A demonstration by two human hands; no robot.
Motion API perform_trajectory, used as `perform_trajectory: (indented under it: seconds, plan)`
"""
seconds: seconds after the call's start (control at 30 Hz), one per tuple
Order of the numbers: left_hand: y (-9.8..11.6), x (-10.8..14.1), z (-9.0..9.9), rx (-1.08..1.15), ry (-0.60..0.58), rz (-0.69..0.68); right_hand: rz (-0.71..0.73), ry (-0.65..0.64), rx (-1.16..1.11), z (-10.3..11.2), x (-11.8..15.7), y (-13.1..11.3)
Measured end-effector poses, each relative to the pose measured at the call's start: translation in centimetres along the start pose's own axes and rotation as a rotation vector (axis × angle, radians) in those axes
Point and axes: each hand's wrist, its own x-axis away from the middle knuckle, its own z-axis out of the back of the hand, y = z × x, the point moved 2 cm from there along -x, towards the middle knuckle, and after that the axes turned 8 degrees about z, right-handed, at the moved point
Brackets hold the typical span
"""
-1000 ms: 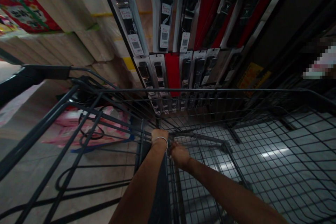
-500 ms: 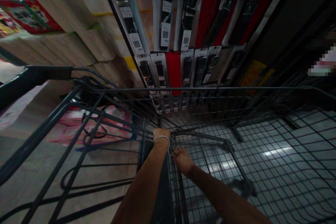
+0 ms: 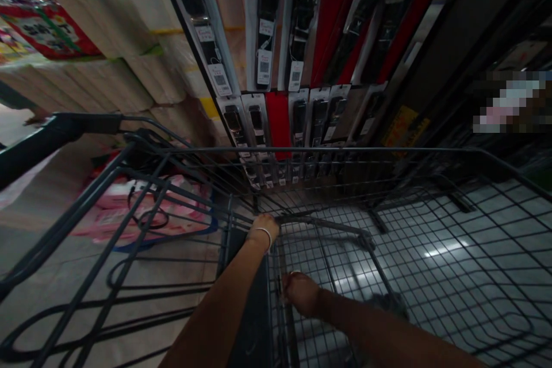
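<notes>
A dark metal shopping cart (image 3: 328, 150) fills the lower view, its wire basket open on top. My left hand (image 3: 262, 227), with a pale bracelet at the wrist, is closed on the far part of the cart's inner wire divider (image 3: 278, 310). A dark flat panel (image 3: 250, 305) runs beside that divider, under my left forearm. Nearer to me, my right hand (image 3: 302, 293), a ring on one finger, has its fingers curled round the same divider. Some fingertips are hidden behind the hands. The cart's handle bar (image 3: 38, 144) lies at the left.
Packaged belts (image 3: 265, 17) hang in rows on a rack beyond the cart. Stacked paper rolls (image 3: 99, 17) and a red package (image 3: 47, 26) are at the upper left. Pink packs (image 3: 142, 207) sit low behind the cart's side. A yellow sign (image 3: 405, 126) is at right.
My right hand has moved down along the divider, towards me. My left hand keeps its hold. The rack and cart have shifted slightly left in view.
</notes>
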Motion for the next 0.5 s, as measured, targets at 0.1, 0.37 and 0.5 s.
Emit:
perform_trajectory:
  seconds: [0.1, 0.37, 0.5]
  plan:
    - [1.1, 1.4, -1.2, -0.070, -0.041, -0.074, -0.170, 0.132, -0.070, 3.0, 0.9, 1.3]
    - [1.5, 3.6, -4.0, -0.226, -0.145, -0.183, -0.289, 0.283, -0.207, 3.8, 0.3, 2.9]
    - [1.7, 3.7, -3.7, -0.271, -0.170, -0.166, -0.203, 0.289, -0.157, 1.5, 0.2, 1.7]
